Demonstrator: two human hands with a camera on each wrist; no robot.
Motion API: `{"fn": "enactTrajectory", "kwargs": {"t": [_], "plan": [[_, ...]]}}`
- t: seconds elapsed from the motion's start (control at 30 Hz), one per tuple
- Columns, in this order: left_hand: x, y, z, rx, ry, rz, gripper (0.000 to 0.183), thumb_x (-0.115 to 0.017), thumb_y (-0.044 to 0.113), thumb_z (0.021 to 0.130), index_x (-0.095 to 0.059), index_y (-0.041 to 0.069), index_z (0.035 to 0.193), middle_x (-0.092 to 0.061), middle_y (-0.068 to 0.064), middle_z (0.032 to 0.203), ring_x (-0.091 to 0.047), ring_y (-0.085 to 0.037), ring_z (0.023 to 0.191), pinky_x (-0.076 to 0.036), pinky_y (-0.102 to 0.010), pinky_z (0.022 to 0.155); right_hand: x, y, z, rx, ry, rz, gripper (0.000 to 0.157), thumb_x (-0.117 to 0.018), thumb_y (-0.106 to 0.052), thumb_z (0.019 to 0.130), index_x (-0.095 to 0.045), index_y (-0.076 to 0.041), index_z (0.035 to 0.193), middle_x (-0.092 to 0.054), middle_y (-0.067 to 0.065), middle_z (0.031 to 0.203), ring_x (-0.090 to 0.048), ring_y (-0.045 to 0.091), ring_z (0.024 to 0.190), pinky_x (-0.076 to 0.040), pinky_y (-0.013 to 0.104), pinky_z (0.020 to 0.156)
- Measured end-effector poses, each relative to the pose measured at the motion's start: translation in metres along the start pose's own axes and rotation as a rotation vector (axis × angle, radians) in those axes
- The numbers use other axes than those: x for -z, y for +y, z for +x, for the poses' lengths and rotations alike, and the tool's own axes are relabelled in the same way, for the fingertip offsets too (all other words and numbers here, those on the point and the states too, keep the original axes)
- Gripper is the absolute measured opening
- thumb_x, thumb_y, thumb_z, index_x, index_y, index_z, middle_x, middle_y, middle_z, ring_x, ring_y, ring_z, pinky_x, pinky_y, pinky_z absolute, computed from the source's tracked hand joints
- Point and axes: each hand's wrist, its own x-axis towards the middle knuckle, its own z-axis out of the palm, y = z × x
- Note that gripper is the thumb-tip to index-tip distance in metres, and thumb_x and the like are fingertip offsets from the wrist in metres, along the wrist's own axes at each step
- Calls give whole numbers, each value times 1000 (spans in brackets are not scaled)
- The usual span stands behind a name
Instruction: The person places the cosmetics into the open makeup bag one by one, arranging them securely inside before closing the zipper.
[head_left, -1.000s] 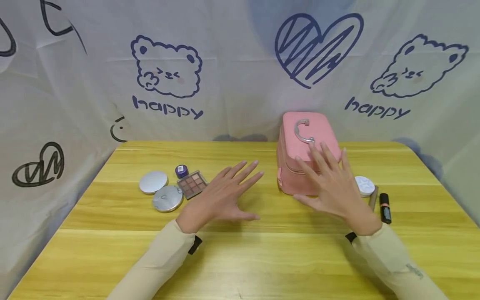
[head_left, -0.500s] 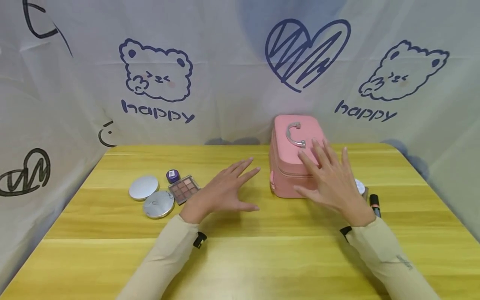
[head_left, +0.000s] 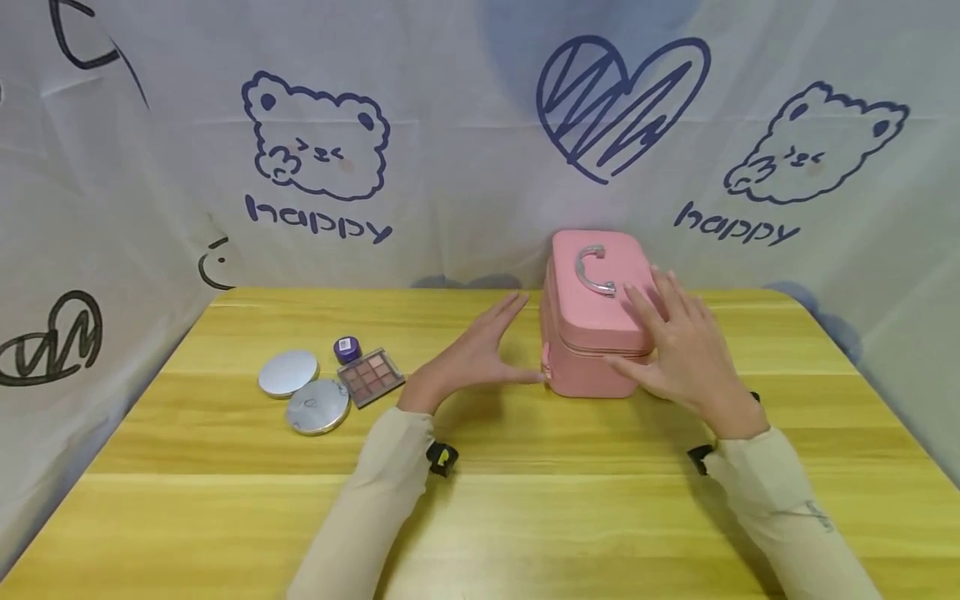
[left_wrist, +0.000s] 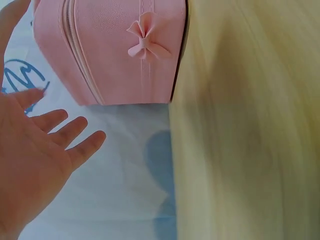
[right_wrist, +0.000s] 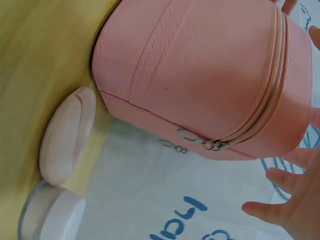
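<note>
Wood-grain desk (head_left: 570,517), our left hand (head_left: 480,354) and right hand (head_left: 693,362) spread wide with nothing in them, either side of the pink case (head_left: 592,371) near the far edge; we'd guess light, semi-stiff, not slippery, best gripped at both sides or by the silver handle (head_left: 582,268).

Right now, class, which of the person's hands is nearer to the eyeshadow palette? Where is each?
Left. The left hand is just right of the eyeshadow palette, between it and the pink case; the right hand is farther away, by the case's right front corner.
</note>
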Motion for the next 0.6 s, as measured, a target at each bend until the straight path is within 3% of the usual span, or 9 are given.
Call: {"fn": "enactTrajectory", "kwargs": {"t": [0.1, 0.23, 0.33, 0.47, 0.6], "plan": [[-4, -3, 10, 7, 27, -108, 118, -83, 40, 73, -2, 20, 157, -8, -7, 161, -16, -26, 144, -20, -48, 113, -1, 5, -1, -36, -2, 46, 93, -53, -74, 79, -46, -6, 142, -28, 27, 151, -28, 48, 135, -31, 68, 98], [-14, -10, 24, 26, 38, -185, 117, -83, 37, 73, -2, 20, 157, -13, -9, 160, -28, -27, 140, -31, -46, 109, 0, 10, -1, -120, -49, 117, 91, -72, -55, 76, -41, -6, 146, -23, 23, 154, -27, 47, 136, -31, 68, 98], [-23, -13, 31, 36, 27, -247, 114, -82, 34, 75, -5, 20, 157, -12, -7, 160, -29, -28, 139, -34, -46, 107, 2, 11, 0, -220, -135, 198, 93, -74, -49, 78, -31, -10, 152, -15, 18, 158, -21, 45, 139, -26, 70, 100], [-32, -16, 35, 50, 25, -388, 111, -81, 25, 76, -5, 18, 157, -9, -7, 161, -25, -32, 141, -32, -48, 108, 3, 13, 3, -331, -241, 386, 95, -72, -43, 84, -18, -15, 156, -4, 13, 161, -9, 39, 144, -18, 69, 105], [-38, -19, 36, 72, 28, -480, 107, -78, 21, 79, -5, 14, 156, -10, -13, 160, -23, -34, 141, -29, -49, 109, 2, 18, 6, -389, -255, 610, 89, -67, -31, 90, -11, -14, 156, -6, 14, 160, -13, 37, 143, -24, 63, 106]]}}
